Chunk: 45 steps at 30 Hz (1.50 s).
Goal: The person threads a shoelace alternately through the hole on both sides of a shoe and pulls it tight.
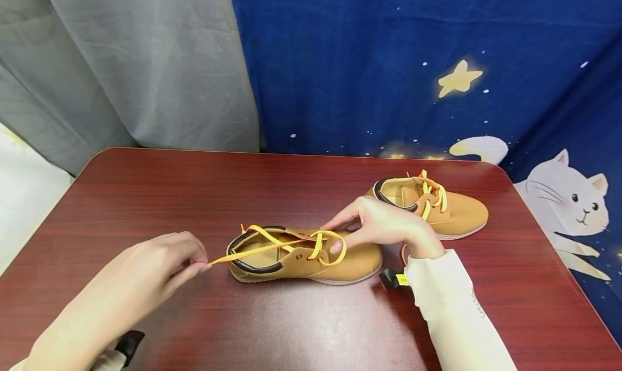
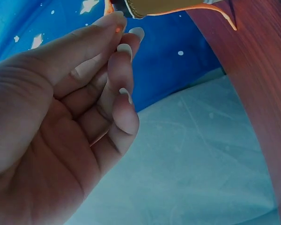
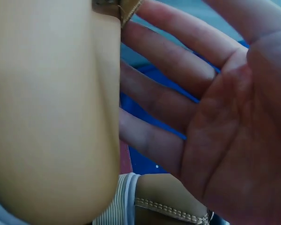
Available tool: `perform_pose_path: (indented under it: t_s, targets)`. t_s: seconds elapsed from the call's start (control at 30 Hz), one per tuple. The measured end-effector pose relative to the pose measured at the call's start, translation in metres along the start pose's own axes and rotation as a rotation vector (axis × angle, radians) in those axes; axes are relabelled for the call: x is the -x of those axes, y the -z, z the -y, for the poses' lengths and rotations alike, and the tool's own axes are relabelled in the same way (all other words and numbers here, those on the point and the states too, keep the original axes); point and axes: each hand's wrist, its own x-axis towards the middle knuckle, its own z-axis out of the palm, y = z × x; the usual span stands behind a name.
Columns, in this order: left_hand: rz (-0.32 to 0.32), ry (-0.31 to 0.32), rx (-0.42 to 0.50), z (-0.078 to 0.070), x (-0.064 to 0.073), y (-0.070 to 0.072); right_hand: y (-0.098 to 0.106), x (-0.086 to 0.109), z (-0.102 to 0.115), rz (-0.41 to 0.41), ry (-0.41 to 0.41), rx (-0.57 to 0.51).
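Note:
A tan shoe (image 1: 357,260) lies across the table, toe to the right. Its yellow-orange lace (image 1: 243,254) runs taut over the opening to my left hand (image 1: 165,265), which pinches it between thumb and fingertips. In the left wrist view the pinching fingertips (image 2: 114,21) are close to the shoe's heel. My right hand (image 1: 384,222) holds the shoe at the lacing, the thumb near a lace loop (image 1: 344,248) and the fingers along the far side. The right wrist view shows those fingers (image 3: 164,86) stretched against the shoe's side.
A second tan shoe (image 1: 466,211) with a laced front stands behind my right hand, toe to the right. Both rest on the reddish-brown table (image 1: 194,182). A grey curtain (image 1: 184,63) and a blue patterned curtain (image 1: 350,79) hang behind the table.

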Motion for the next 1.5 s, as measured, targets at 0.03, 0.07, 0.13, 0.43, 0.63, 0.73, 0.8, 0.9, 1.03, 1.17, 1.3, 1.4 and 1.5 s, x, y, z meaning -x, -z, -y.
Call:
perform_pose_path:
  t_s: [0.03, 0.07, 0.13, 0.43, 0.63, 0.73, 0.8, 0.9, 1.03, 1.17, 1.3, 1.4, 1.5]
  targets:
    - [0.003, 0.004, 0.001, 0.001, 0.0, 0.0, 0.001, 0.0, 0.0, 0.009, 0.006, -0.012]
    - [0.004, 0.008, 0.001, 0.001, 0.0, 0.0, 0.001, 0.001, -0.001, 0.013, 0.013, -0.012]
    - [0.004, 0.013, 0.003, 0.002, 0.001, -0.001, 0.002, 0.001, 0.0, 0.012, 0.017, -0.01]
    - [-0.001, 0.043, -0.007, 0.011, 0.009, 0.0, 0.002, 0.0, 0.007, -0.076, 0.073, 0.021]
    - [-0.013, 0.057, -0.009, 0.018, 0.02, 0.003, 0.003, 0.0, 0.008, -0.082, 0.091, -0.005]
    - [-0.012, 0.073, -0.021, 0.023, 0.026, 0.005, 0.002, 0.0, 0.007, -0.082, 0.074, 0.011]
    - [-0.012, 0.088, -0.028, 0.027, 0.031, 0.005, 0.001, 0.0, 0.007, -0.088, 0.066, 0.026]
    - [-0.016, 0.106, -0.037, 0.032, 0.037, 0.006, -0.001, -0.002, 0.008, -0.1, 0.056, 0.044]
    - [-0.006, 0.121, -0.031, 0.035, 0.042, 0.004, -0.002, -0.002, 0.01, -0.109, 0.044, 0.026]
    - [0.003, 0.134, -0.041, 0.038, 0.045, 0.002, -0.002, -0.001, 0.01, -0.122, 0.026, 0.016]
    - [0.023, 0.163, -0.054, 0.041, 0.049, 0.0, -0.003, -0.003, 0.009, -0.133, 0.012, 0.013]
    - [0.031, 0.162, -0.063, 0.043, 0.053, -0.001, -0.004, -0.005, 0.007, -0.125, 0.018, -0.009]
    - [0.022, 0.154, -0.074, 0.045, 0.057, -0.002, -0.004, -0.005, 0.003, -0.107, 0.04, -0.017]
